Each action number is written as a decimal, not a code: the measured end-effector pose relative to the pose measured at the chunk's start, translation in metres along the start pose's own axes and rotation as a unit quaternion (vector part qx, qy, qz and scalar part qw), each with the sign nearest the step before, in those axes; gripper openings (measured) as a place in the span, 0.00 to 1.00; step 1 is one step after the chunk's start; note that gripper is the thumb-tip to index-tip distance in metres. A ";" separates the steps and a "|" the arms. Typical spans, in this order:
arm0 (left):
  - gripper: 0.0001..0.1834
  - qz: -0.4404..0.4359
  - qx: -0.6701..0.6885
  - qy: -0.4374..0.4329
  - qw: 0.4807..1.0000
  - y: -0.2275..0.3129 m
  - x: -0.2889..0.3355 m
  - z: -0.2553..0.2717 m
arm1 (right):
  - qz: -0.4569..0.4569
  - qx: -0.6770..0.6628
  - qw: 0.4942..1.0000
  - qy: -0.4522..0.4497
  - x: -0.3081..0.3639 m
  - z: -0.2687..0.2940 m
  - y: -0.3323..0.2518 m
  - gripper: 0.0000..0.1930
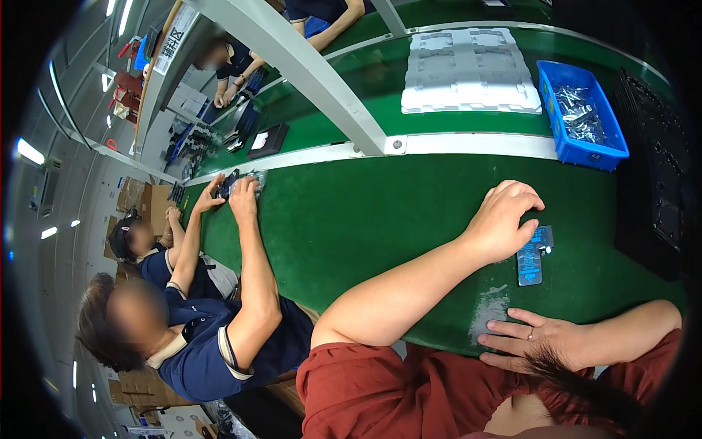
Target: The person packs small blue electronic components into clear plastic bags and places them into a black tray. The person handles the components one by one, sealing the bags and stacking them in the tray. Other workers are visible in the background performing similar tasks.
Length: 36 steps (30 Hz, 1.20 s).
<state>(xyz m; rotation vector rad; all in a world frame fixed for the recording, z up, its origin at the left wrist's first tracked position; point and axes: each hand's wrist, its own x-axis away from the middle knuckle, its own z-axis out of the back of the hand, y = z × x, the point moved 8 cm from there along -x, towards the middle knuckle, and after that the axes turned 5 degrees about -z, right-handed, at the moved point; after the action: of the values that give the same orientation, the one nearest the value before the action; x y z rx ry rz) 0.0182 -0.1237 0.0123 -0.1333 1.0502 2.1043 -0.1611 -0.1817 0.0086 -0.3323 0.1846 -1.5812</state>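
Observation:
A flat dark battery pack [529, 265] with blue print and a small shiny piece at its upper right lies on the green table. My left hand [501, 219] hovers over the table just up and left of it. Its fingers are loosely bent, with a gap between them and the thumb, and nothing shows in that gap. The thumb tip is right by the battery's upper left corner; whether they touch I cannot tell. My right hand [545, 341] lies flat at the table's near edge, fingers spread, below the battery and holding nothing.
A blue bin [547, 95] of small metal parts and a white moulded tray [468, 73] stand beyond the white rail. Black stacked trays [654, 175] rise at the right. A slanted metal post [307, 73] crosses above. At left, a co-worker's hands [238, 192] handle a dark item.

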 end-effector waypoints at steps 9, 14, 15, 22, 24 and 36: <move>0.14 -0.010 -0.001 0.007 1.000 0.000 0.001 -0.001 | -0.008 -0.006 1.000 -0.008 -0.001 0.001 0.000 0.29; 0.14 0.001 -0.006 0.001 1.000 -0.002 0.002 0.000 | 0.001 0.023 0.999 -0.023 -0.002 -0.001 0.000 0.30; 0.14 0.000 -0.007 0.004 1.000 -0.003 0.004 0.000 | 0.005 0.033 0.999 -0.027 -0.003 -0.002 0.001 0.30; 0.14 -0.011 -0.005 0.005 1.000 0.001 0.001 -0.001 | 0.004 0.055 0.998 -0.023 -0.001 0.000 -0.003 0.31; 0.14 -0.006 -0.008 0.012 1.000 -0.002 0.004 0.003 | 0.009 0.033 0.999 -0.011 -0.002 -0.001 -0.001 0.31; 0.13 0.009 -0.016 0.046 0.999 -0.009 -0.009 0.022 | 0.003 -0.037 0.996 0.084 0.004 0.003 -0.003 0.29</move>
<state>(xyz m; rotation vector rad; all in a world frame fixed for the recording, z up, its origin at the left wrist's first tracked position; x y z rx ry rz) 0.0354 -0.1099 0.0243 -0.2392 1.0760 2.1480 -0.1625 -0.1856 0.0130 -0.2552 0.3740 -1.5994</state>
